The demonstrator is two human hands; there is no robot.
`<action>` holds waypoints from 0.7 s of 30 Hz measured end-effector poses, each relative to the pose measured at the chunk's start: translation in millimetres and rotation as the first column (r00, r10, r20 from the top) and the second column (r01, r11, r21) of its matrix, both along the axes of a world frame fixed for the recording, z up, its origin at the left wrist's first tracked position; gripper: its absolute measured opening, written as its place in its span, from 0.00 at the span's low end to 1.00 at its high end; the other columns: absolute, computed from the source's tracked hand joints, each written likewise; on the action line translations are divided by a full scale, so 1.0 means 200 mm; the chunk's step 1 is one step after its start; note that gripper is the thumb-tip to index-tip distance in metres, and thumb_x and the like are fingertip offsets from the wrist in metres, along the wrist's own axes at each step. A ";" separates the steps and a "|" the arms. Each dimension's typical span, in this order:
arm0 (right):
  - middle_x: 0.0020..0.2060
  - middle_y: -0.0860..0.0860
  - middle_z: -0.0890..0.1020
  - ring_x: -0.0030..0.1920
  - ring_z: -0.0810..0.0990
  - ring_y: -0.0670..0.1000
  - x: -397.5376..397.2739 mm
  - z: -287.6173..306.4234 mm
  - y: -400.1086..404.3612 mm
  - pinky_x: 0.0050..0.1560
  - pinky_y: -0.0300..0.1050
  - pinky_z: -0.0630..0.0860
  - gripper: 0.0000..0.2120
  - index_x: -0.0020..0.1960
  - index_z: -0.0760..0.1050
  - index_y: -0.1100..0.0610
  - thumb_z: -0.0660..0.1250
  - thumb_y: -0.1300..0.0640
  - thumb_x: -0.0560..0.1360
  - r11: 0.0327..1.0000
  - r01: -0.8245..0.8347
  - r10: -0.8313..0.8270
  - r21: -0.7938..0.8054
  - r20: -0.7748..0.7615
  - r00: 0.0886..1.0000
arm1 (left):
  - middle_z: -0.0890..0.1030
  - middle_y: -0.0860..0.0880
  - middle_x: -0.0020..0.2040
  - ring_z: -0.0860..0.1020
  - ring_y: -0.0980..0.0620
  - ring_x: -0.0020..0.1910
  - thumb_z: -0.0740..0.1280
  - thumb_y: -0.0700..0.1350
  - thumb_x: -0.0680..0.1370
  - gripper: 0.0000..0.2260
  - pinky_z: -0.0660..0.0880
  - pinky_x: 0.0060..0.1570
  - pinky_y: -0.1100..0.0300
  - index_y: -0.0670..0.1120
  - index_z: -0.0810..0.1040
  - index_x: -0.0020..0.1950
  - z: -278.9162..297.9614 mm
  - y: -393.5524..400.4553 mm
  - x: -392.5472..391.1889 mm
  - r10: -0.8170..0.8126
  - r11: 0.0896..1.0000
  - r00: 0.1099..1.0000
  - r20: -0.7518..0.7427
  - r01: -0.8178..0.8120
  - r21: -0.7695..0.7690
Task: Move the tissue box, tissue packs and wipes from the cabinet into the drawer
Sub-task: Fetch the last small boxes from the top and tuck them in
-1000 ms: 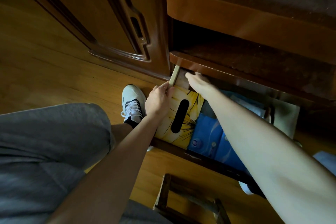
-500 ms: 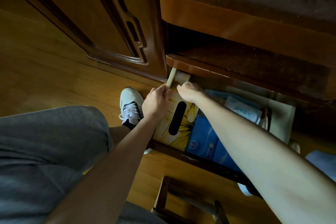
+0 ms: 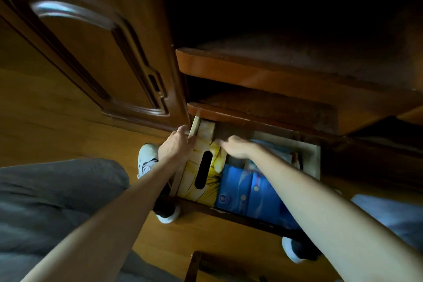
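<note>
The yellow tissue box with a dark slot lies along the left side of the open drawer. Blue tissue packs lie beside it on the right. A pale wipes pack sits behind them, partly hidden by my right forearm. My left hand grips the box's far left edge next to the drawer's side wall. My right hand, blurred, lies with fingers stretched on the box's far right end, just under the lowest cabinet shelf.
The cabinet door stands open at the left. Dark cabinet shelves overhang the drawer. My shoes rest on the wooden floor by the drawer's corners, and a wooden frame shows at the bottom edge.
My right hand has drawn back from under the shelf onto the box's far end. The left hand stays at the box's left edge. The view has tilted up, showing more of the cabinet.
</note>
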State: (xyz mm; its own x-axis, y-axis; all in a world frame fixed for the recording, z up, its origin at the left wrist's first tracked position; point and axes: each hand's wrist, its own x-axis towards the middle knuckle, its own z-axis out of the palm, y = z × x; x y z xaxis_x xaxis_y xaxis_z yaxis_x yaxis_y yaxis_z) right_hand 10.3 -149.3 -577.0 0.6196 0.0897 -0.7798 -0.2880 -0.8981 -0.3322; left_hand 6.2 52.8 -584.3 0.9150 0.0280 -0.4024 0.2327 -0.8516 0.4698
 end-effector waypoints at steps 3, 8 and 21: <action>0.64 0.57 0.77 0.62 0.78 0.56 -0.12 0.20 -0.15 0.62 0.50 0.72 0.27 0.71 0.72 0.60 0.61 0.41 0.82 0.992 -0.033 0.025 0.123 0.070 0.997 | 0.82 0.53 0.57 0.81 0.46 0.58 0.62 0.57 0.81 0.18 0.74 0.49 0.55 0.56 0.75 0.70 0.26 -0.04 -0.02 -0.123 0.992 0.991 0.060 0.124 -0.010; 0.69 0.46 0.76 0.63 0.77 0.43 -0.34 0.80 -0.45 0.63 0.43 0.74 0.24 0.72 0.71 0.45 0.67 0.41 0.79 0.960 -0.052 -0.036 0.275 0.305 0.952 | 0.84 0.59 0.49 0.83 0.59 0.48 0.65 0.52 0.81 0.11 0.80 0.49 0.58 0.57 0.81 0.63 0.96 -0.20 -0.08 -0.351 0.905 0.886 0.302 0.404 -0.132; 0.48 0.43 0.87 0.48 0.86 0.47 -0.24 2.22 -1.24 0.43 0.45 0.82 0.08 0.57 0.81 0.45 0.66 0.52 0.80 0.923 0.076 -0.375 0.378 0.834 0.405 | 0.85 0.58 0.44 0.83 0.53 0.48 0.65 0.52 0.79 0.08 0.79 0.50 0.55 0.60 0.84 0.50 2.40 -1.09 0.32 -0.322 0.825 0.483 0.814 0.565 -0.009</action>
